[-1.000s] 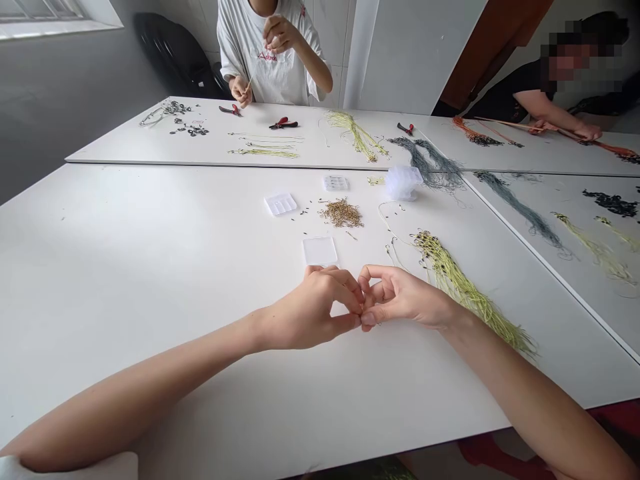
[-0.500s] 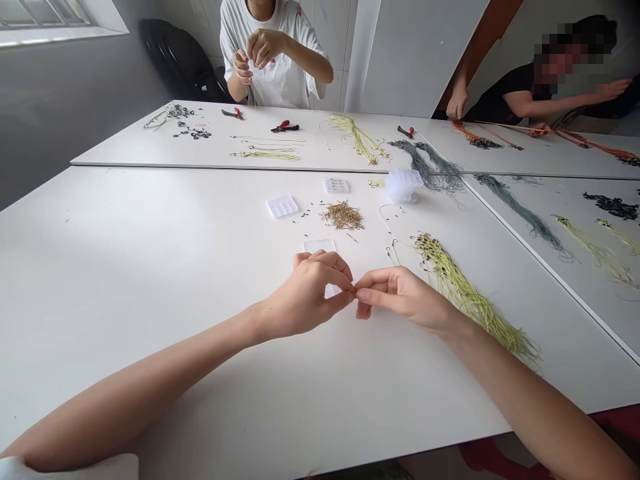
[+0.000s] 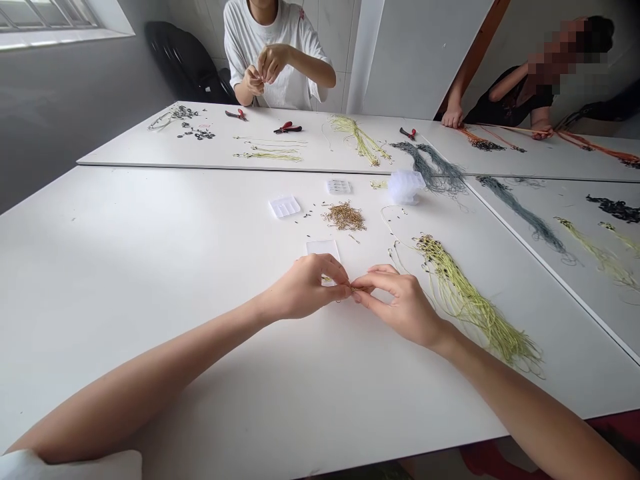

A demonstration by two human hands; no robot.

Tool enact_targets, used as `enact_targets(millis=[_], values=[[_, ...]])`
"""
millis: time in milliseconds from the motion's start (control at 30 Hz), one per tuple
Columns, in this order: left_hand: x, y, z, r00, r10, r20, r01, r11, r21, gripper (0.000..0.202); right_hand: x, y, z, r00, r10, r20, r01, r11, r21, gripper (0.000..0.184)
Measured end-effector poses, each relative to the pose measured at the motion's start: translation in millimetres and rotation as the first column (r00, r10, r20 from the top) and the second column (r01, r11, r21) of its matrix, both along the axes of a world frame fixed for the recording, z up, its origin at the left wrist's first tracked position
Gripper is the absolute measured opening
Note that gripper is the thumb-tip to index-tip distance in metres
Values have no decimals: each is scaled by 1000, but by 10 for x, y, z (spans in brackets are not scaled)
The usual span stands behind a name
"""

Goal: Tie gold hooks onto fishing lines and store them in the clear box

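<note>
My left hand (image 3: 305, 288) and my right hand (image 3: 400, 303) meet fingertip to fingertip just above the white table (image 3: 150, 267). Both pinch a tiny gold metal piece (image 3: 353, 289) between thumb and forefinger. A small clear plastic lid (image 3: 323, 249) lies just behind my left hand. A heap of gold pins (image 3: 344, 215) sits farther back. A bundle of yellow-green cords (image 3: 465, 300) with dark beads lies to the right of my right hand, and one thin cord (image 3: 393, 233) curls beside it.
Small white compartment boxes (image 3: 285, 206) and a clear bead box (image 3: 405, 185) stand behind the pins. A person in a white shirt (image 3: 275, 50) works across the far table with red pliers (image 3: 287, 127) nearby. Another person (image 3: 505, 93) sits at the far right. Grey cords (image 3: 435, 167) lie beyond.
Both my hands have moved a little away from me and lowered toward the table, still pinched together. The person at the far right has shifted their arms.
</note>
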State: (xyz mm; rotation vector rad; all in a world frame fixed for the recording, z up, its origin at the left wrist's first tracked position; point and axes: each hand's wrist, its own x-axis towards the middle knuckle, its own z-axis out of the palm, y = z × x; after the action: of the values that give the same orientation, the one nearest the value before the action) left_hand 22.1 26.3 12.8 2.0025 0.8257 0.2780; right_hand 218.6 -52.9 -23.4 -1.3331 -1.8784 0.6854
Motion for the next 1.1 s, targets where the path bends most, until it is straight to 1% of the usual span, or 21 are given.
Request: enact_targets(millis=[67,100,167,233,333,400,500,600,700,800,900,1000,1100], values=[[-6,17,-13,1000,-8,5,8,1000,-17,23,-3,17,-34,994,14,111,-27,992,124,15],[-9,26,-17,1000,-7,0,7,1000,-23,23,-6,23,-40,987,10,161,-37,986,165,16],[-17,45,-15,1000,-11,-18,10,1000,-30,22,-13,30,-35,974,-7,228,-42,976,212,18],[-28,67,2,999,-31,-31,30,999,-34,22,-20,30,-19,967,-14,253,-51,968,247,18],[-46,92,52,998,-57,-37,56,998,-15,25,-25,32,-10,967,-16,253,-57,959,279,18],[-51,90,85,997,-46,-55,47,999,22,28,-27,39,-18,966,-14,259,-60,959,277,18],[-46,52,101,995,-44,-89,55,990,127,29,-35,54,-34,964,-8,266,-66,962,266,17],[-37,-1,70,993,-51,-109,77,963,258,24,-55,66,-42,964,-20,266,-55,960,275,17],[-36,-23,46,989,-48,-142,94,938,333,25,-86,83,-56,963,-38,266,-43,955,294,16],[-41,2,76,982,-29,-186,96,929,358,30,-117,125,-78,970,-70,232,-19,934,358,15],[-43,46,140,979,12,-202,59,939,339,28,-136,202,-80,975,-101,196,5,900,436,14],[-53,87,188,980,46,-194,24,939,344,27,-148,298,-50,970,-113,214,-1,883,470,14],[-91,128,190,982,82,-171,-17,935,354,25,-180,377,-30,969,-106,222,-16,874,486,15]])
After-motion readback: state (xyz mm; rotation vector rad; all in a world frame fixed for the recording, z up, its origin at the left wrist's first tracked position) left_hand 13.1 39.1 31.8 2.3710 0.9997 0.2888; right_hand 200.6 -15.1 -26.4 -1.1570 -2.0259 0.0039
